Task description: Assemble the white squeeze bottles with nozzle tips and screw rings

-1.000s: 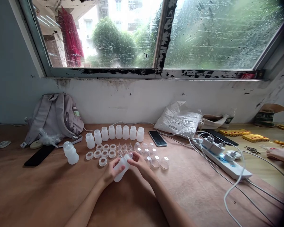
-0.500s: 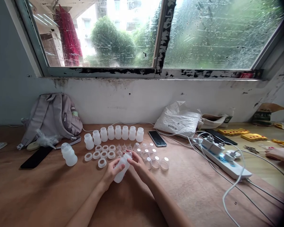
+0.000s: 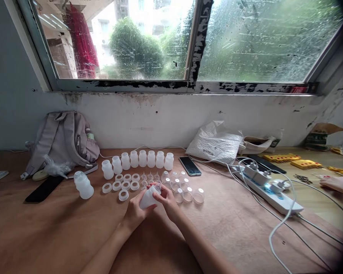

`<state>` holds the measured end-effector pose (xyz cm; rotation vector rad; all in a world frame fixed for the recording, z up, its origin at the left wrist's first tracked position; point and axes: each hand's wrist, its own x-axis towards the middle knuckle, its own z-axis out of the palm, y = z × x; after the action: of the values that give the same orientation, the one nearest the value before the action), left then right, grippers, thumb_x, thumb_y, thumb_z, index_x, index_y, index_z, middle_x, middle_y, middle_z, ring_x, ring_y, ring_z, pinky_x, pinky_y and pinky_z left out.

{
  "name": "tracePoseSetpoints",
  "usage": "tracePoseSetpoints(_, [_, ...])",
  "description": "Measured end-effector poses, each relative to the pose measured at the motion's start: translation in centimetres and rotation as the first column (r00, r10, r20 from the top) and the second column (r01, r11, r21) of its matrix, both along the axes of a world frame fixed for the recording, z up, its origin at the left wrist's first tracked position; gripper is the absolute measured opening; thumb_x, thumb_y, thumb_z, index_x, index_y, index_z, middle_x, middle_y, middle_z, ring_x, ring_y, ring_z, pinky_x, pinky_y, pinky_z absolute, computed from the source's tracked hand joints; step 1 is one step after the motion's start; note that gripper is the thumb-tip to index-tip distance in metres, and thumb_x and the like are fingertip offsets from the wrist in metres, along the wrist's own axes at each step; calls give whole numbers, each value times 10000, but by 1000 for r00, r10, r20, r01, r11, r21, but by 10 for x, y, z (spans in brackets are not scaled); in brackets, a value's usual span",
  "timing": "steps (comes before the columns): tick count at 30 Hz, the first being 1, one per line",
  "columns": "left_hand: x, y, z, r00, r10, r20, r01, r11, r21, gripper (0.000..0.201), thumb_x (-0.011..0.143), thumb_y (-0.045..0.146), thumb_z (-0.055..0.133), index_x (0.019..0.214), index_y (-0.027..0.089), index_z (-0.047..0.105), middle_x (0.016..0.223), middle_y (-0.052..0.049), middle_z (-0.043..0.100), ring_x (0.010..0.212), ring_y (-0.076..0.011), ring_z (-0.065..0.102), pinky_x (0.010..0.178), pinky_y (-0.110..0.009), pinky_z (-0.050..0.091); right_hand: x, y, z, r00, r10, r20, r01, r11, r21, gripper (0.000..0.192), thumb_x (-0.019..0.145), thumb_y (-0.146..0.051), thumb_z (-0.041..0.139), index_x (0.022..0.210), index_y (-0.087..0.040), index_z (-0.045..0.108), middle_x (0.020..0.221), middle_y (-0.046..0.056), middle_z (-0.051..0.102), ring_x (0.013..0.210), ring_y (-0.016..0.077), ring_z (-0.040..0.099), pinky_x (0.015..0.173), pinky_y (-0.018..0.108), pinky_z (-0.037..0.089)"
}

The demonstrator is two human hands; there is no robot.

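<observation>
A frosted baby bottle is held tilted above the table between both hands, its top end pointing up and to the right. My left hand wraps round the bottle's body. At the top end, my right hand grips the neck, its fingers partly covering what sits there. Just beyond lie white collar rings, clear nipples and transparent caps. Several open bottles stand in a row behind them. Another bottle stands by itself to the left.
A grey backpack leans at the back left near a black phone-like slab. A phone lies behind the caps. To the right are a silver bubble mailer, a power strip with loose white cables, and yellow parts.
The bottle has tipped further over, its base rising toward my left palm. My left hand has turned and moved slightly right around it. My right hand stays at the neck.
</observation>
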<state>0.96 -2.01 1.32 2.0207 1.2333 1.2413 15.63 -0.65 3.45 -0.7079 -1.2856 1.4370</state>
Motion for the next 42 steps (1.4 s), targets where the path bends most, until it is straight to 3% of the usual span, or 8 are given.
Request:
tracePoseSetpoints(4, [0, 1, -8, 998, 50, -37, -45, 992, 121, 467, 721, 381, 581, 1120, 168, 466, 1006, -93, 616, 891, -220, 591, 746, -309, 482, 3, 1, 1, 994, -10, 111, -3, 993, 116, 356, 705, -365, 620, 1018, -214, 543, 1040, 52, 598, 980, 226, 531, 816, 343, 426])
tracePoseSetpoints(8, [0, 5, -7, 994, 108, 9, -108, 991, 82, 429, 707, 386, 592, 1068, 187, 473, 987, -63, 614, 865, -203, 594, 732, -293, 477, 10, 7, -3, 888, -341, 310, 195, 888, 417, 355, 741, -335, 579, 1075, -233, 514, 1067, 60, 575, 1010, 221, 505, 885, 371, 381])
tracePoseSetpoints(14, [-6, 11, -4, 960, 261, 103, -253, 964, -77, 419, 707, 417, 569, 1042, 185, 475, 910, -45, 610, 786, -199, 589, 687, -294, 459, 19, 18, -14, 230, -822, 521, 315, 570, 759, 222, 799, -244, 464, 980, -234, 591, 1222, 79, 476, 1215, 268, 282, 1009, 517, 74])
tracePoseSetpoints(21, [-6, 10, -5, 969, 230, 86, -222, 971, -88, 401, 710, 385, 570, 1050, 198, 469, 928, -33, 595, 808, -187, 572, 698, -274, 439, 26, 26, -22, -134, -753, 644, 266, 599, 756, 343, 787, -297, 490, 1125, -252, 531, 1368, 96, 301, 1279, 314, 103, 951, 588, -69])
tracePoseSetpoints(32, [-6, 9, -3, 973, 221, 64, -216, 973, -83, 408, 697, 418, 574, 1023, 189, 488, 899, -35, 595, 777, -188, 568, 673, -279, 437, 27, 27, -21, -10, -737, 675, 341, 633, 695, 269, 782, -347, 496, 972, -177, 582, 1349, 140, 307, 1285, 320, 80, 941, 610, -53])
tracePoseSetpoints(36, [-7, 9, -1, 987, 144, 66, -137, 985, -105, 435, 684, 422, 589, 1032, 177, 504, 907, -46, 608, 806, -199, 571, 706, -294, 442, 28, 24, -14, 403, -811, 424, 498, 583, 642, 288, 773, -371, 516, 1008, -207, 545, 1163, 108, 511, 1164, 272, 357, 967, 511, 198])
tracePoseSetpoints(39, [-8, 9, -1, 999, 17, 47, -10, 991, -131, 441, 673, 407, 604, 1037, 171, 529, 915, -50, 616, 813, -204, 571, 710, -299, 448, 29, 21, -9, 703, -688, 180, 564, 694, 448, 330, 788, -382, 498, 1071, -213, 506, 1021, 83, 578, 949, 215, 518, 846, 384, 385])
tracePoseSetpoints(42, [-7, 9, 0, 998, -56, 22, 59, 990, -130, 403, 677, 387, 605, 1009, 162, 561, 925, -57, 613, 826, -210, 564, 727, -306, 444, 28, 19, -7, 799, -596, 86, 548, 779, 304, 338, 797, -396, 482, 1074, -206, 519, 991, 71, 586, 901, 202, 531, 804, 354, 407])
